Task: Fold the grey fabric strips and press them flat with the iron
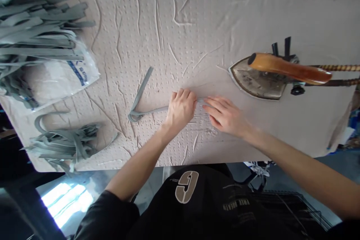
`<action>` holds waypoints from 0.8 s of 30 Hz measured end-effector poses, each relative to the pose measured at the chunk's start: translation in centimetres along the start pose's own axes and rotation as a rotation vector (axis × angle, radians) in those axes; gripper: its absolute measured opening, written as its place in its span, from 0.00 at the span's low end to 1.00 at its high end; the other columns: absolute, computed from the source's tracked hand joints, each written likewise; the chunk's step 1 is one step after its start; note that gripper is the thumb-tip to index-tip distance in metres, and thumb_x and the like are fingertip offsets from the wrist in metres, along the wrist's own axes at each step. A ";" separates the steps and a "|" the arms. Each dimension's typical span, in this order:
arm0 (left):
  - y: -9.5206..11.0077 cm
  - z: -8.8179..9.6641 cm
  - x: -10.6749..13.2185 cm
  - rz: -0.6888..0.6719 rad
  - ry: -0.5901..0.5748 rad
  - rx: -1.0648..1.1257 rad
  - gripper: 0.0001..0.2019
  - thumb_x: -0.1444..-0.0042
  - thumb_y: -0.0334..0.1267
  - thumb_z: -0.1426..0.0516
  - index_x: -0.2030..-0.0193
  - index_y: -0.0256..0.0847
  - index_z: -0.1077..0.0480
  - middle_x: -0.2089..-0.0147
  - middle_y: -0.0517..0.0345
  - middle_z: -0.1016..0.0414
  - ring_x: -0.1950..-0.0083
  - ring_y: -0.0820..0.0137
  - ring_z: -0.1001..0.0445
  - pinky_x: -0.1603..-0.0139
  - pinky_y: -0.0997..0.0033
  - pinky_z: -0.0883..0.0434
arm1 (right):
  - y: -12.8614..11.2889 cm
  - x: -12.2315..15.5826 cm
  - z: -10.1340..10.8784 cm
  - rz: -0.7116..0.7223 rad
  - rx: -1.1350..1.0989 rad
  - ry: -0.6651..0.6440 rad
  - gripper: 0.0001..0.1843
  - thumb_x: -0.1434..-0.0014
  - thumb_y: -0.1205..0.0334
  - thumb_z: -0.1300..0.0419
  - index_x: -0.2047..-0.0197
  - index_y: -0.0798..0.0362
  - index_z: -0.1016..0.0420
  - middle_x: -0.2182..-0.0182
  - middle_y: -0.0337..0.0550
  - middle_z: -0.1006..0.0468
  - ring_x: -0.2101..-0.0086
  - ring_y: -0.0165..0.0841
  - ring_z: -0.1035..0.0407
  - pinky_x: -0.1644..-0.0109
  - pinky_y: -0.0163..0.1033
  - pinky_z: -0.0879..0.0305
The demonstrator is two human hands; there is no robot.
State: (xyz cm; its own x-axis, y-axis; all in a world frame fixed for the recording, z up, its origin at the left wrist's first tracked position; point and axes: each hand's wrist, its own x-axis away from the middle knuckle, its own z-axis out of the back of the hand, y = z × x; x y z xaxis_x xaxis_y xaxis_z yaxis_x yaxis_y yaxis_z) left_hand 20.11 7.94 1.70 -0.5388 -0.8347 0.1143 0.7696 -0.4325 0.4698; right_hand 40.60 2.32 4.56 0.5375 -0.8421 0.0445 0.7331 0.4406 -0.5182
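A narrow grey fabric strip lies across the padded tabletop, with a fold near its left part and its tail angled up and away. My left hand is closed over the strip, fingers curled down and pinching it. Just to the right, my right hand has its fingers stretched out, fingertips touching the strip's right end and the thumb apart below. The bit of strip between the two hands runs straight; what lies under my fingers is hidden.
An iron with a wooden handle rests at the right, its cords running off the right edge. A heap of grey strips lies on a plastic bag at the far left. A smaller strip bundle sits nearer. The padded tabletop is wrinkled.
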 end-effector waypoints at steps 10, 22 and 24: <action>2.4 2.4 0.7 -0.006 -0.115 0.672 0.04 0.36 0.29 0.43 0.59 0.42 0.33 0.62 0.58 0.23 0.62 0.73 0.25 0.58 0.70 0.26 | 0.4 -0.4 3.8 -0.545 -0.714 -0.088 0.18 0.32 0.49 0.45 0.61 0.53 0.22 0.69 0.41 0.22 0.68 0.30 0.30 0.64 0.37 0.35; 3.5 0.4 -0.4 -0.001 -0.090 0.595 0.06 0.35 0.29 0.45 0.62 0.41 0.29 0.63 0.56 0.25 0.61 0.70 0.27 0.57 0.67 0.28 | 2.1 1.3 2.7 -0.606 -0.445 -0.136 0.16 0.31 0.53 0.46 0.59 0.52 0.20 0.68 0.41 0.19 0.70 0.31 0.29 0.64 0.36 0.38; 3.9 -0.5 -0.5 0.009 -0.063 0.445 0.06 0.35 0.29 0.45 0.63 0.41 0.30 0.62 0.55 0.26 0.58 0.67 0.27 0.55 0.64 0.28 | 2.2 1.4 3.2 -0.643 -0.256 -0.190 0.15 0.32 0.56 0.47 0.57 0.51 0.19 0.65 0.44 0.17 0.68 0.34 0.26 0.64 0.38 0.38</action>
State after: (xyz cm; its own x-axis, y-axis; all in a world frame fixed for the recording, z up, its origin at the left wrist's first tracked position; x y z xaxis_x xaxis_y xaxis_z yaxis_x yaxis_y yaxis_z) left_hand 23.55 6.52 3.00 -0.5628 -0.8097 0.1665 0.5598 -0.2251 0.7975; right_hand 44.30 3.12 6.17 0.1118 -0.8315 0.5442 0.8209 -0.2313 -0.5221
